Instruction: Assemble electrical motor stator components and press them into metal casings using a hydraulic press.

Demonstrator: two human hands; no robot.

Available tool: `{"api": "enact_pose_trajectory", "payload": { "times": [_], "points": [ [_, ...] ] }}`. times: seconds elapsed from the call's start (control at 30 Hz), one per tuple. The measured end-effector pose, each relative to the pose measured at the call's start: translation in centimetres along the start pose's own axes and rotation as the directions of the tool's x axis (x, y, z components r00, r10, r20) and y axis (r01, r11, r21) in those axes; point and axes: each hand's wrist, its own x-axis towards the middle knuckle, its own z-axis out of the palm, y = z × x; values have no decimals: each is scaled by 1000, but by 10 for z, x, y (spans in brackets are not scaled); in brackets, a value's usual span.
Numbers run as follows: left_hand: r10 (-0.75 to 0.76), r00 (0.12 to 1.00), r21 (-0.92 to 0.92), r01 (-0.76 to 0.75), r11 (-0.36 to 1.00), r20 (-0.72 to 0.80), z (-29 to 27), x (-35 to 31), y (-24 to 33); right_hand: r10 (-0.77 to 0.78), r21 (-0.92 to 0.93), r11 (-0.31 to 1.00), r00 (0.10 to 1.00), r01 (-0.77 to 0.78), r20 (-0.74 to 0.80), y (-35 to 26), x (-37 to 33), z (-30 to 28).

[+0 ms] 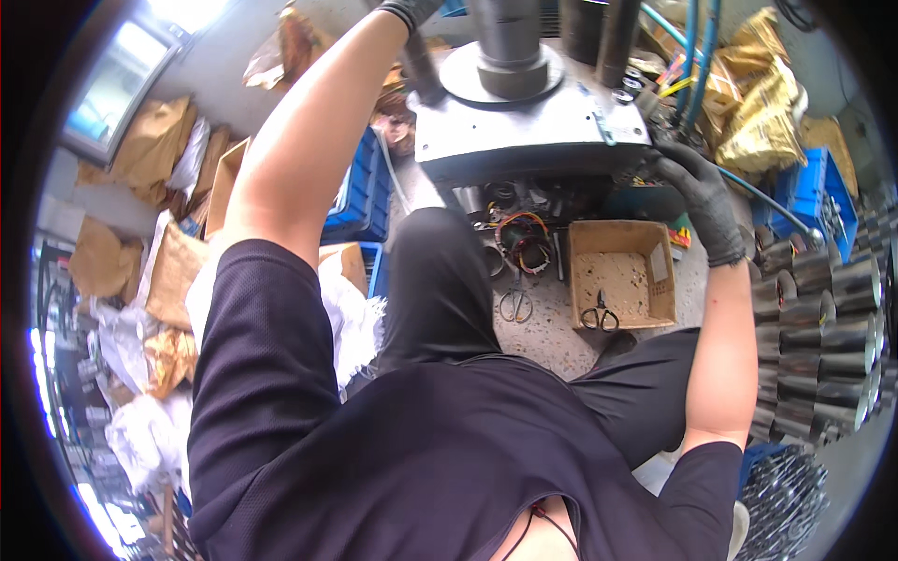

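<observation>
My left hand point(412, 11), in a dark grey glove, is raised high at the top edge beside the machine's upper part. The frame cuts off its fingers, so what it touches is hidden. My right hand point(700, 198), also gloved, is at the right front corner of a machine with a pale metal table point(533, 126). Its fingers curl in against a dark part under that corner; what they grip is too dark to make out. A thick grey column point(506, 42) rises from a round flange point(458, 75) on the machine table.
Below the machine sit an open cardboard box point(608, 266) with black-handled scissors point(600, 313) at its near edge, another pair of scissors point(515, 305) and a wire bundle point(524, 245). Metal cylinders point(823, 337) are stacked at right. Blue crates point(360, 192) and brown sacks point(178, 271) stand left.
</observation>
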Motion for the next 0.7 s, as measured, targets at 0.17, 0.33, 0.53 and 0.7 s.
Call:
{"api": "enact_pose_trajectory", "payload": {
  "times": [0.17, 0.33, 0.53, 0.7],
  "points": [
    [338, 926, -199, -304, 932, 167, -91, -140, -48, 385, 103, 913, 917, -396, 107, 13, -18, -8],
    [-410, 727, -67, 528, 847, 551, -206, -393, -49, 500, 42, 857, 848, -514, 176, -15, -17, -2],
    [-860, 176, -186, 978, 96, 480, -281, -695, -35, 642, -89, 711, 592, -698, 488, 104, -67, -11],
    [-922, -288, -736, 677, -4, -260, -281, -869, 12, 792, -515, 410, 14, -753, 611, 160, -73, 0]
  ]
}}
